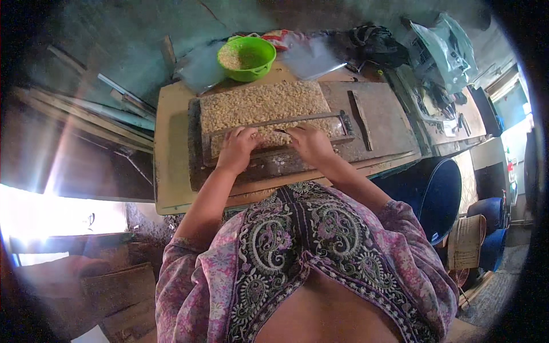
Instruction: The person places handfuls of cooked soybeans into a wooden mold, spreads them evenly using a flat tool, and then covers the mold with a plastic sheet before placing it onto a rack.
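A pale, bumpy slab of what looks like puffed grain or chopped nuts (261, 100) lies on a dark wooden board (279, 165). Across its near part sits a narrow rectangular frame (300, 118), with more of the pale pieces inside it. My left hand (237, 148) rests at the left part of the frame, its bent fingers over the pieces. To the right, my right hand (312, 145) pinches a small, thin dark object (280, 130) whose tip points left above the pieces; its exact kind is unclear. Both hands partly hide the frame's near side.
A green plastic bowl (253, 55) with pale pieces stands behind the slab, beside clear plastic sheets (313, 58). One wooden strip (362, 120) lies on the board's right. Tools and a plastic bag (450, 51) occupy the right-hand surface. A blue barrel (437, 201) stands at the right.
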Motion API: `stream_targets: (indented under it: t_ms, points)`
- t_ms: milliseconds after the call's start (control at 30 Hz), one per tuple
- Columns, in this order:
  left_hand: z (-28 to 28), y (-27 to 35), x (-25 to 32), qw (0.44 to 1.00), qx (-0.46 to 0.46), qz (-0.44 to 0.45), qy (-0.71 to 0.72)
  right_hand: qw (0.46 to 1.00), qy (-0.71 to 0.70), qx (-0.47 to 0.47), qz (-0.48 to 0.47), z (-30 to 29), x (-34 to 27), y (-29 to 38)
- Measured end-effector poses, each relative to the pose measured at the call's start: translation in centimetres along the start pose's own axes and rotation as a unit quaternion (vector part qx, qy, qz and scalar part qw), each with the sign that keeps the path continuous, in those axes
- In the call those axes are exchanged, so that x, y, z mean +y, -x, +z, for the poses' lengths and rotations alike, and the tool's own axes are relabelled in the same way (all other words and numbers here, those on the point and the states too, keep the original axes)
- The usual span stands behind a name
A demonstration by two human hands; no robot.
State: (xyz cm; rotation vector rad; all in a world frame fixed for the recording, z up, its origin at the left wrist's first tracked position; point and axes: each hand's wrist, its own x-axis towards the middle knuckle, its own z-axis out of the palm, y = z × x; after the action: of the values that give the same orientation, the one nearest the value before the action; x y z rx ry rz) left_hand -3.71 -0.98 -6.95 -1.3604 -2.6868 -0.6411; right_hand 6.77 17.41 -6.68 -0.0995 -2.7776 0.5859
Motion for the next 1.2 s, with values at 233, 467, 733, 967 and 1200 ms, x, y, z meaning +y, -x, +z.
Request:
stream_targets:
  t_ms: [233, 467, 733, 967, 1200]
  points:
    - [0.3, 1.5, -4.6, 0.995, -0.016, 0.084, -0.053, 0.998, 0.022, -0.004, -0.052, 2.7, -1.1, -1.7]
    - [-0.7, 2.5, -5.4, 0.996, 0.014, 0.065, -0.065, 0.995, 0.041, -0.065, -0.060, 1.8, -2.3, -2.2]
    - [-2.6, 4.1, -8.1, 0.997, 0.029, -0.002, -0.075, 0.996, 0.026, -0.024, -0.084, 2.1, -3.7, -3.9]
    - [-2.8, 4.8, -8.6, 0.994, 0.070, -0.009, -0.084, 0.988, 0.010, -0.057, -0.140, 3.7, -5.9, -5.4]
    - [-3.0, 5.0, -8.3, 0.993, 0.105, -0.020, -0.057, 0.991, -0.020, -0.084, -0.100, 4.8, -6.8, -6.1]
